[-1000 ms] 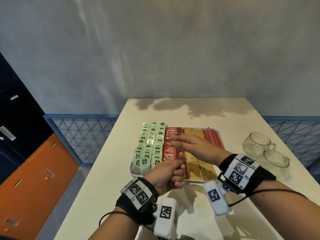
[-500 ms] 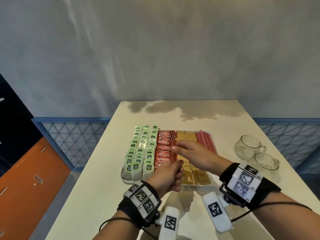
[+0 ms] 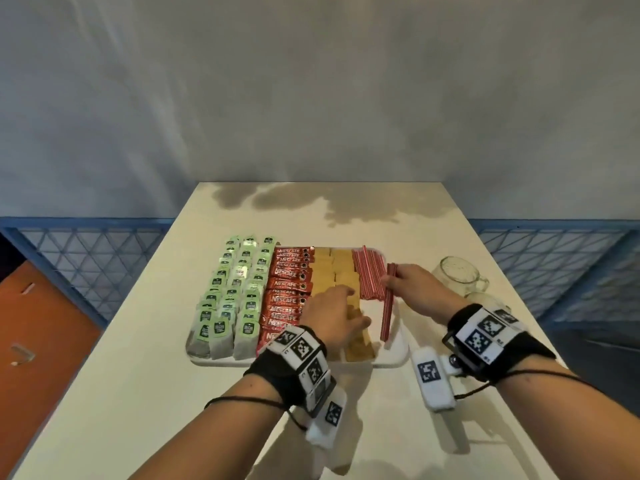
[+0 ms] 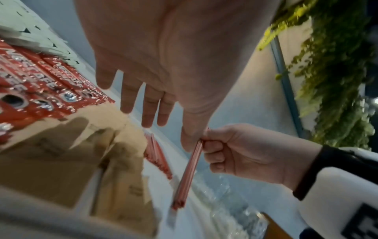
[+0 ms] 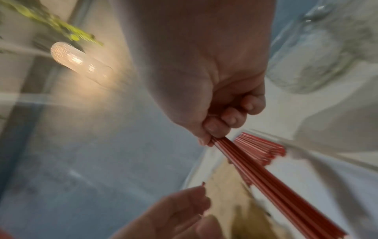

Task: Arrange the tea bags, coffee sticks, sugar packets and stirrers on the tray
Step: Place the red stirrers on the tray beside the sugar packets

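Head view shows your left hand [image 3: 332,315] spread flat over the sugar packets [image 3: 337,271]. Right wrist alone shows your right hand [image 5: 214,97] pinching the stirrer bundle [image 5: 276,184] by its top end.

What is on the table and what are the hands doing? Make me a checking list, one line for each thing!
Surface: pale table, dark stains at its far end.
Job's things: white tray holds green tea bags, red coffee sticks, brown sugar packets and red stirrers in rows.
Clutter: two glass cups to the right of the tray.
Hands: right hand pinches a stirrer bundle over the tray; left hand is open above the sugar packets.
Cables: black cord at each wrist.
Surroundings: grey wall, blue lattice railing, green plants.
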`<state>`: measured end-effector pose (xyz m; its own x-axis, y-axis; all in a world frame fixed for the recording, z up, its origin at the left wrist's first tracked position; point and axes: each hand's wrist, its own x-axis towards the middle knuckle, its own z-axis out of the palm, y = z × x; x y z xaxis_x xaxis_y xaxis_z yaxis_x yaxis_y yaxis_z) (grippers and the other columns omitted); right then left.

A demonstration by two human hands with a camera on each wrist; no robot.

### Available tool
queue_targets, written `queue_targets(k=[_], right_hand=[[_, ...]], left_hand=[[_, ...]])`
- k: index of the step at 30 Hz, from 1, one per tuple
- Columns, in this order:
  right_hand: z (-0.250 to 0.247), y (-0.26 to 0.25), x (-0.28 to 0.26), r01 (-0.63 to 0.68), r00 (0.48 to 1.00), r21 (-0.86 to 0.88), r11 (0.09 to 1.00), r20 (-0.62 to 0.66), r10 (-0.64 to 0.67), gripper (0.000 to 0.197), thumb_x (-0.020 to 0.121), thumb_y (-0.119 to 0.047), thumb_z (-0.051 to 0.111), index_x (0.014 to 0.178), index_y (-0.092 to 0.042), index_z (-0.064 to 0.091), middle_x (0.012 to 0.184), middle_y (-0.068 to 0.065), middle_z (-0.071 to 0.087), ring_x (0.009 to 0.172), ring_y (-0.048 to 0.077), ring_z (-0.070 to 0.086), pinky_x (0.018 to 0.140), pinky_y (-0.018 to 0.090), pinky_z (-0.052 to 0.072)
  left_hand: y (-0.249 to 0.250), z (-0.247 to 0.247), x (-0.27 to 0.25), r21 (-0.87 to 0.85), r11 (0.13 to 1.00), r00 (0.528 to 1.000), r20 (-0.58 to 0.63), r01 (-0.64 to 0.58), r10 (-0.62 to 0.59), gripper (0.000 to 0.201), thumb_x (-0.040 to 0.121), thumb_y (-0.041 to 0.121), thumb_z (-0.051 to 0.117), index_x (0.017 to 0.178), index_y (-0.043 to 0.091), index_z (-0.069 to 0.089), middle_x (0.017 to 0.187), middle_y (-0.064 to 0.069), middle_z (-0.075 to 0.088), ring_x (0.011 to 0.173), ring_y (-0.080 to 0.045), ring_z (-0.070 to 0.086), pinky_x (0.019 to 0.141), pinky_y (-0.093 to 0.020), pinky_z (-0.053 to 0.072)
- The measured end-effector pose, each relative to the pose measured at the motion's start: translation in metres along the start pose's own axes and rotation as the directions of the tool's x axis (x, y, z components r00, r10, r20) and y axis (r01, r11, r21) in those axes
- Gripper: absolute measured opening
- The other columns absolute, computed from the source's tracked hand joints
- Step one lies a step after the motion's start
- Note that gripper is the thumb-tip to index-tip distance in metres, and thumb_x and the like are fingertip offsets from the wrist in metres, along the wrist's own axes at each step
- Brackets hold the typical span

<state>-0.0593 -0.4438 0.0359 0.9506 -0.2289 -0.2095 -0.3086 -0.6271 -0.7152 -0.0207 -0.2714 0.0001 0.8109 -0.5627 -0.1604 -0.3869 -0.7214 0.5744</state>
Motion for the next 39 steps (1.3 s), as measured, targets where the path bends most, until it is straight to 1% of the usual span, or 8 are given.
queue_targets(k=[4, 9, 13, 17, 21, 23, 32, 39], right_hand=[[0.015, 0.029, 0.013, -0.074, 0.993, 0.025, 0.997, 0.091, 0.071, 0.024, 0.099, -0.024, 0.052, 0.105, -0.007, 0.068, 0.101, 0.012, 0.072, 0.095, 0.029, 0.067, 0.091, 0.046, 0.052], [0.018, 0.040, 0.022, -0.064, 0.987, -0.052, 0.997, 0.146, 0.071, 0.020, 0.098, -0.024, 0.055, 0.108, -0.008, 0.062, 0.102, 0.011, 0.071, 0.091, 0.026, 0.068, 0.081, 0.038, 0.056], [0.020, 0.050, 0.023, -0.074, 0.996, -0.127, 0.989, 0.038, 0.079, 0.021, 0.094, -0.029, 0.061, 0.109, -0.017, 0.054, 0.096, 0.000, 0.065, 0.080, 0.012, 0.060, 0.062, 0.022, 0.044], [0.029, 0.064, 0.011, 0.024, 0.989, -0.154, 0.988, -0.138, -0.045, 0.042, 0.090, -0.030, 0.067, 0.128, -0.022, 0.052, 0.099, -0.005, 0.059, 0.085, 0.011, 0.058, 0.069, 0.026, 0.044], [0.037, 0.074, 0.003, 0.169, 0.984, -0.402, 0.900, 0.021, -0.175, 0.065, 0.094, -0.038, 0.058, 0.152, -0.028, 0.031, 0.157, -0.007, 0.029, 0.142, 0.020, 0.028, 0.114, 0.038, 0.030], [0.038, 0.080, 0.004, 0.166, 0.984, -0.464, 0.870, 0.132, -0.118, 0.065, 0.100, -0.043, 0.045, 0.156, -0.031, 0.013, 0.164, -0.011, 0.003, 0.152, 0.021, 0.001, 0.121, 0.045, 0.017], [0.039, 0.092, -0.002, 0.105, 0.981, -0.499, 0.860, 0.194, -0.007, 0.067, 0.104, -0.048, 0.024, 0.153, -0.028, -0.016, 0.156, -0.014, -0.027, 0.146, 0.016, -0.025, 0.120, 0.048, -0.006], [0.042, 0.088, 0.003, 0.088, 0.977, -0.507, 0.857, 0.212, 0.025, 0.071, 0.102, -0.052, 0.026, 0.154, -0.027, -0.016, 0.157, -0.012, -0.029, 0.146, 0.018, -0.028, 0.120, 0.051, -0.008]], left_hand=[[-0.003, 0.019, 0.009, 0.241, 0.970, 0.998, 0.067, -0.034, 0.018, 0.091, 0.086, 0.059, 0.058, 0.155, 0.025, 0.009, 0.165, 0.001, 0.004, 0.151, -0.031, -0.006, 0.117, -0.060, -0.010], [-0.001, 0.035, 0.015, 0.431, 0.890, 0.983, 0.162, -0.148, 0.085, 0.107, 0.080, 0.070, 0.055, 0.155, 0.025, -0.006, 0.162, 0.000, -0.019, 0.145, -0.034, -0.027, 0.101, -0.061, -0.029], [-0.004, 0.041, 0.016, 0.510, 0.849, 0.982, 0.178, -0.141, 0.056, 0.109, 0.080, 0.073, 0.053, 0.155, 0.023, -0.007, 0.161, -0.002, -0.023, 0.143, -0.035, -0.030, 0.097, -0.062, -0.031], [-0.002, 0.037, 0.017, 0.500, 0.857, 0.985, 0.168, -0.122, 0.042, 0.107, 0.082, 0.072, 0.050, 0.155, 0.023, -0.011, 0.160, 0.000, -0.024, 0.142, -0.032, -0.032, 0.095, -0.061, -0.035], [0.006, 0.039, 0.021, 0.536, 0.825, 0.976, 0.202, -0.179, 0.081, 0.104, 0.084, 0.074, 0.043, 0.153, 0.024, -0.016, 0.161, 0.004, -0.023, 0.143, -0.032, -0.031, 0.097, -0.063, -0.034], [0.009, 0.043, 0.023, 0.573, 0.793, 0.968, 0.239, -0.207, 0.080, 0.102, 0.085, 0.075, 0.039, 0.154, 0.023, -0.016, 0.162, 0.004, -0.020, 0.145, -0.031, -0.028, 0.099, -0.066, -0.031], [0.004, 0.037, 0.026, 0.616, 0.766, 0.971, 0.233, -0.186, 0.049, 0.098, 0.087, 0.076, 0.030, 0.154, 0.018, -0.011, 0.161, 0.000, -0.021, 0.143, -0.031, -0.031, 0.082, -0.061, -0.042], [0.006, 0.039, 0.026, 0.616, 0.759, 0.966, 0.252, -0.209, 0.061, 0.094, 0.088, 0.077, 0.021, 0.154, 0.020, -0.012, 0.161, 0.002, -0.022, 0.143, -0.030, -0.032, 0.090, -0.063, -0.039]])
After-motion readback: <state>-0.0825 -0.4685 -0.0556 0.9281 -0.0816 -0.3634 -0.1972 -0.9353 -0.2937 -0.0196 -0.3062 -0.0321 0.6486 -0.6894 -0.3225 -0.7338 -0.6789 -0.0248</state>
